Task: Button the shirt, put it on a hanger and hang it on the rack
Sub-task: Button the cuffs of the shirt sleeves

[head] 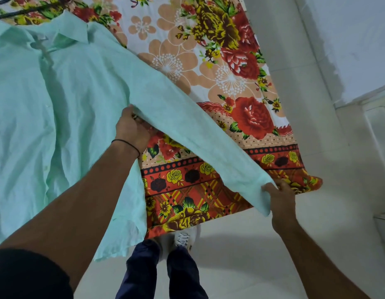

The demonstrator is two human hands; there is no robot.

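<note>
White floor tiles and a pale wall frame a bed spread with a floral sheet [209,61] of red roses, peach blossoms and a yellow-and-black border. On it lies the mint-green, long-sleeved cotton shirt [64,100], collar at the far end, body flat and front up, its hem spilling off the near edge of the bed.

One sleeve [187,134] is drawn out taut between the two hands. The left hand [131,128] is closed on the sleeve near the armpit, fingers tucked under the cloth, thumb on top. The right hand [280,199] pinches the cuff end, with a short tail of fabric hanging loose just below the grip. Between the grips the sleeve spans in a straight band, lifted clear of the sheet.

Thin and limp, the cloth should weigh next to nothing and fold wherever it is unsupported (the creases down the body say as much). It is not slippery, so a light pinch ought to hold, but it will sag the instant one grip lets go. Seams, cuff, collar and the placket [47,59] are the firmer parts and look the best places to take hold. Whether the buttons are done up I cannot tell. A dark curved shape [5,15] beyond the collar may be a hanger.
</note>
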